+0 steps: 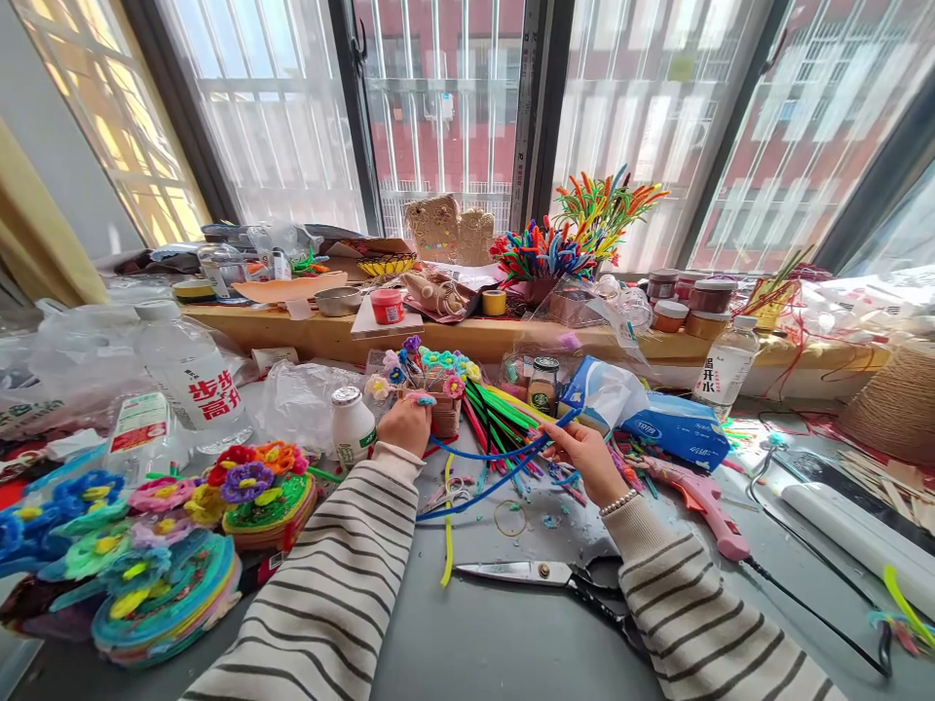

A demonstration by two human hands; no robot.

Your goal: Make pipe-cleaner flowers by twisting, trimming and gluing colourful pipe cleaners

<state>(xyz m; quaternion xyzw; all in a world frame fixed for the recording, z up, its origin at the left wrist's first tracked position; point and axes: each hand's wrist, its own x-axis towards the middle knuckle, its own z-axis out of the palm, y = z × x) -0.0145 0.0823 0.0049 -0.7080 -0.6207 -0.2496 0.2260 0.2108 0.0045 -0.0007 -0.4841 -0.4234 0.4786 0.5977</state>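
My right hand [580,456] pinches blue pipe cleaners [497,479] between thumb and fingers. Two blue strands run leftward from it, the upper ending beside my left hand and the lower crossing above the table. My left hand [404,425] is closed, its back toward me, at the left side of a small brown basket [445,414] of pipe-cleaner flowers [454,365]. What its fingers grip is hidden. A yellow pipe cleaner [447,545] lies below the strands, near small scissors [454,495]. Large scissors [544,572] with black handles lie in front.
Finished flower pieces [168,584] stand at left, with a white bottle [354,426] beyond. Behind my hands lie loose pipe cleaners [504,419], a glass jar [543,385] and a blue tissue pack [676,428]. A corded pink glue gun [705,501] rests at right.
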